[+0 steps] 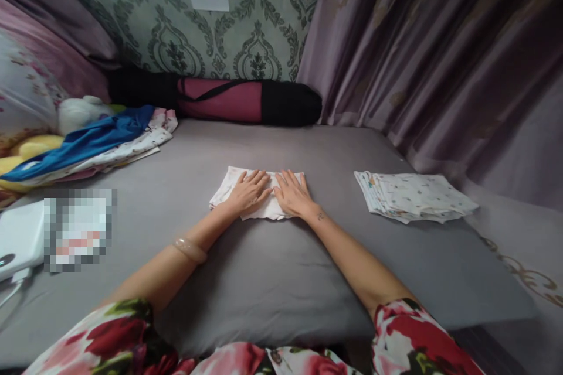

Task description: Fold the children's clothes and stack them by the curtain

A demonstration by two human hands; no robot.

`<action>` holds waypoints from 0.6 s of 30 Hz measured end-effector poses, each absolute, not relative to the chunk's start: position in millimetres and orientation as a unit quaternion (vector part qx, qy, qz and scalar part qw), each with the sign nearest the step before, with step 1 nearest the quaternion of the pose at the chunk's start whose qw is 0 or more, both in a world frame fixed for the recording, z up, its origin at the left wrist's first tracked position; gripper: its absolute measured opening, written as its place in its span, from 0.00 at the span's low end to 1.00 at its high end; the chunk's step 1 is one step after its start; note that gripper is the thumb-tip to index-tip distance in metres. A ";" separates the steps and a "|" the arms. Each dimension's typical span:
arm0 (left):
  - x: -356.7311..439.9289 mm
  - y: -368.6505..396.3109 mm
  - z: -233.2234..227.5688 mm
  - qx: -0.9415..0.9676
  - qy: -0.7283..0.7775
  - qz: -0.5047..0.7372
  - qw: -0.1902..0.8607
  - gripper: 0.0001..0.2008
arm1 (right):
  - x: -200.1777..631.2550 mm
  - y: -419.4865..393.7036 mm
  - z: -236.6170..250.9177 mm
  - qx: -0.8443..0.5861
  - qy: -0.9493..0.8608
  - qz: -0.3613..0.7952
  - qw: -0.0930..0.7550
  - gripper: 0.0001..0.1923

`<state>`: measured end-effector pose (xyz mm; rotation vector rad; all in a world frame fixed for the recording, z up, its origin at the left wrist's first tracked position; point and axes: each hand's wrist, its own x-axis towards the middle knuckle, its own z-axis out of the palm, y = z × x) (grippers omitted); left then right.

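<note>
A folded white cloth with faint pink marks lies flat in front of me on the grey sheet. My left hand rests palm down on its left part, fingers stretched out. Beside it, my right hand presses flat on the right part, fingers also extended. The thumbs point toward each other, close together. Neither hand grips anything. What kind of cloth item this is, I cannot tell from its folded shape.
To the right sits a stack of folded white printed cloths. Blue cloth and printed cloths are heaped at the left, near soft toys. A white power bank with a cable lies front left. A long black-and-maroon bag lines the wall.
</note>
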<state>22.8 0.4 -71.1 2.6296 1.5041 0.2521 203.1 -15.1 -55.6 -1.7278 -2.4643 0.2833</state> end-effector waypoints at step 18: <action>-17.7 15.4 -79.7 0.812 0.577 0.040 0.073 0.31 | 220.4 -7.6 -71.2 -0.607 -0.782 0.122 0.070 0.32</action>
